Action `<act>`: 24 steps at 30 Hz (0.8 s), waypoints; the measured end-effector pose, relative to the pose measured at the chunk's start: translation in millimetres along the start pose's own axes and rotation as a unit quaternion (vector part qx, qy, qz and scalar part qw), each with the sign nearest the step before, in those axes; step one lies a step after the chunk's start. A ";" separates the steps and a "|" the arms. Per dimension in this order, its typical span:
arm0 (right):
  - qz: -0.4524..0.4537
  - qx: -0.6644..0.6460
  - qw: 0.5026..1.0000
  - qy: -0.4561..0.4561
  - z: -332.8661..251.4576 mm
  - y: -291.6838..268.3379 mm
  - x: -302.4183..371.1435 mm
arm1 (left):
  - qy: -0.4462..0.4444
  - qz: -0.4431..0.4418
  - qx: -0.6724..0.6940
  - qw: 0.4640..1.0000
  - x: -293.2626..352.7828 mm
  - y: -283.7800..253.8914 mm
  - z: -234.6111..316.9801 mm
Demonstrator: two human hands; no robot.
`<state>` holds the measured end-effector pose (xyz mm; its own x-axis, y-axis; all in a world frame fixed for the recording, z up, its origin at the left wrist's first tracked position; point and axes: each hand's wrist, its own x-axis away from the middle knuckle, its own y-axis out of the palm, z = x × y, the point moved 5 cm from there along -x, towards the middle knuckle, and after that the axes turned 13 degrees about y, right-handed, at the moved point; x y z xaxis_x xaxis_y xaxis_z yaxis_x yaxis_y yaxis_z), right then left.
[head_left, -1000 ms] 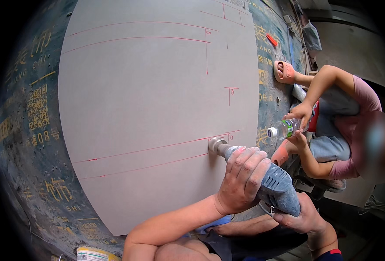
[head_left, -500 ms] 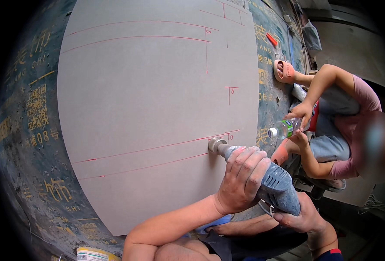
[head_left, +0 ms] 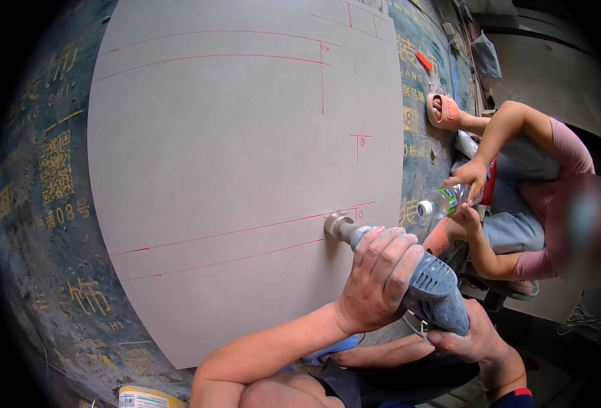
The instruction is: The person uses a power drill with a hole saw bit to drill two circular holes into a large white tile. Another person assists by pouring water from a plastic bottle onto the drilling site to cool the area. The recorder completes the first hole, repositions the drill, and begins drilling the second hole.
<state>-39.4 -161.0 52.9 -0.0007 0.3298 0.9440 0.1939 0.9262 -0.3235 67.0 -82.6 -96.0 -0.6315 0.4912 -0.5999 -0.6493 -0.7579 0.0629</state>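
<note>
A dusty blue-grey electric drill (head_left: 433,289) slants across the lower right, gripped by both my hands. My left hand (head_left: 380,275) is closed round its front part, behind the bit. My right hand (head_left: 475,334) is wrapped about the rear handle. The metal hole saw bit (head_left: 339,226) on the drill's nose rests against a large light grey tile (head_left: 246,143), tilted, at the right end of two red pencil-like lines. More red lines and short marks run over the tile's upper part. White dust coats my left fingers. The drill's trigger is hidden.
At right another person (head_left: 552,197) in pink crouches, holding a clear water bottle (head_left: 443,202) toward the tile's edge. Dark printed sheeting (head_left: 56,224) lies around the tile. A red wedge-like piece (head_left: 424,61) lies upper right; a yellow-rimmed bucket (head_left: 149,397) stands lower left.
Almost nothing differs. The view has shifted very slightly; the drill, both my hands and the other person's bottle keep their places.
</note>
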 end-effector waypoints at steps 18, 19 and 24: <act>-0.003 0.003 1.000 -0.017 1.8 -3.5 -3.9 | 0.020 -0.020 -0.029 0.999 -1.0 3.1 -3.2; -0.004 0.006 1.000 -0.019 1.9 -3.8 -4.2 | 0.019 -0.018 -0.028 0.999 -1.1 3.2 -3.3; -0.010 0.005 1.000 -0.022 1.2 -3.8 -4.4 | 0.018 -0.018 -0.026 0.999 -2.3 3.6 -3.4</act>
<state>-41.3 -165.8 49.8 -0.0470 0.3186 0.9467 0.1836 0.9344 -0.3053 67.5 -87.9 -97.1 -0.5919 0.5041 -0.6289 -0.6479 -0.7617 -0.0008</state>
